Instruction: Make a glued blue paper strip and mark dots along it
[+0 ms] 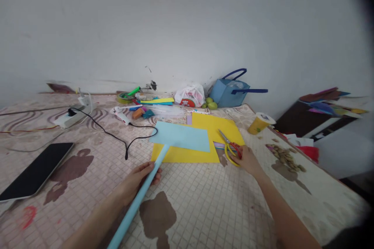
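My left hand is closed around a long light blue paper tube that slants from the bottom edge up toward the middle of the table. The tube's far end lies over a light blue paper sheet. Beneath that sheet is yellow paper. To the right, my right hand grips the scissors by their red and yellow handles. Their blades point away and to the left, over another piece of yellow paper; whether they touch it I cannot tell.
A tablet lies at the left, near a power strip. A glue gun trails a black cord. Along the wall stand a white plastic bag and a blue bag. A yellow cup and peanuts are at the right.
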The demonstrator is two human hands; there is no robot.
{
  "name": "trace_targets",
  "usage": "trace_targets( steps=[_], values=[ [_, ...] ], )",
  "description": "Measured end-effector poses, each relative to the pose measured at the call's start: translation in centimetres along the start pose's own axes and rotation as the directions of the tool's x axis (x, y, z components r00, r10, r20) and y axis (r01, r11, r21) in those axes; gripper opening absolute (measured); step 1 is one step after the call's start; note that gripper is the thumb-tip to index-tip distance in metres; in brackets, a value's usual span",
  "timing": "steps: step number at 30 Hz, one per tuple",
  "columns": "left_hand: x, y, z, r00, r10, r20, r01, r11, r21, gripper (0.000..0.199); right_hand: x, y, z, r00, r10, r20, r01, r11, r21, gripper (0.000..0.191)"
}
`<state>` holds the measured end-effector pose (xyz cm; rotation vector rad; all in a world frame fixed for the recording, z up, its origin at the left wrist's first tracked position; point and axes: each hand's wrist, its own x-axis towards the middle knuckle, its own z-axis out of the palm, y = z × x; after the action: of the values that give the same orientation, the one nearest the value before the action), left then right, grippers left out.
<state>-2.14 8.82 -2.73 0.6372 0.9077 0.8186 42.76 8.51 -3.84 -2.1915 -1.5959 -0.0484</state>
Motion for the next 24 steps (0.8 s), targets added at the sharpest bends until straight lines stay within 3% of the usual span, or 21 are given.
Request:
trace_targets(
  steps=[5,9,12,14,16,19,22,24],
  values=[
    [-0.1,-0.1,0.1,1.0,0.013,0.02,-0.012,1.0,-0.022,0.011,1.4,0.7,-0.3,0.977,0.071,0.201,-0.098,0.987,0.129,0.032],
    [-0.2,-0.1,0.2,0.997,0.047,0.055,-0.045,0.998,-0.039,0.011,2.3,0.7,-2.3,0.939,0.048,0.341,-0.14,0.958,0.25,0.029],
    [-0.3,0.0,0.4,0.997,0.051,0.063,-0.048,0.998,-0.043,0.011,1.2,-1.1,-4.3,0.916,0.034,0.4,-0.236,0.852,0.468,0.036],
    [-0.5,0.1,0.6,0.997,0.054,0.052,-0.051,0.997,-0.05,0.011,-0.8,-3.5,-5.1,0.896,-0.035,0.442,-0.283,0.722,0.632,0.041],
    [-0.6,0.3,0.8,0.998,0.057,0.029,-0.055,0.997,-0.055,0.01,-3.7,-6.9,-5.0,0.831,-0.16,0.532,-0.375,0.545,0.75,0.04],
    [-0.9,0.6,0.9,0.997,0.077,0.016,-0.076,0.996,-0.05,0.01,-8.8,-12.6,-3.6,0.788,-0.247,0.564,-0.42,0.456,0.785,0.05],
    [-1.1,1.0,0.8,0.993,0.113,0.034,-0.112,0.993,-0.037,0.01,-13.6,-17.9,-2.0,0.642,-0.45,0.621,-0.621,0.171,0.765,0.061],
    [-1.2,1.3,0.6,0.992,0.122,0.021,-0.121,0.992,-0.039,0.01,-16.0,-20.9,-1.6,0.591,-0.507,0.627,-0.656,0.15,0.74,0.068]
  ],
)
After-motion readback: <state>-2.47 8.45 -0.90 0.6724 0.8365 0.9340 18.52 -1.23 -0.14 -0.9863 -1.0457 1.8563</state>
